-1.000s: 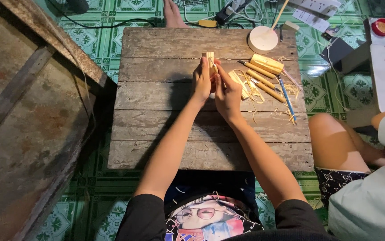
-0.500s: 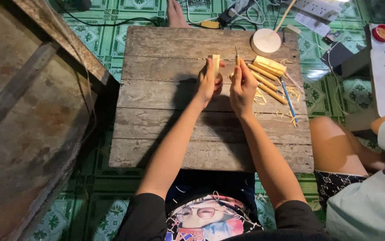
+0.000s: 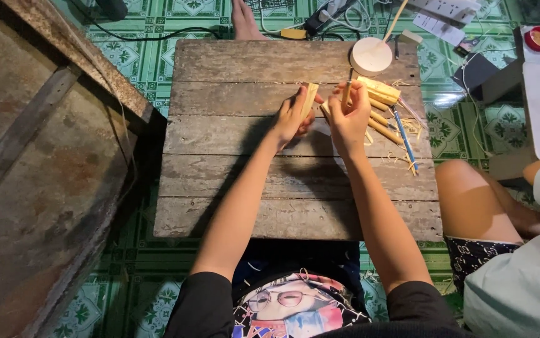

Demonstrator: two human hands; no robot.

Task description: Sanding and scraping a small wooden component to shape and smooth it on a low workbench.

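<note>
Pale bamboo fills both your hands over the table [image 3: 220, 181]. Your left hand [image 3: 290, 117] is clamped on a short block [image 3: 309, 99], held upright above the table's far half. Your right hand [image 3: 349, 119] sits just beside it, apart from the left, fingers pinching a thin stick [image 3: 346, 94]. More sticks [image 3: 379, 103] lie at the table's far right, near a blue pen [image 3: 404, 139] and a round disc [image 3: 371, 56].

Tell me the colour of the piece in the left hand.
Pale yellow-tan, like bare bamboo, gripped in the left hand; seen in the head view.
</note>
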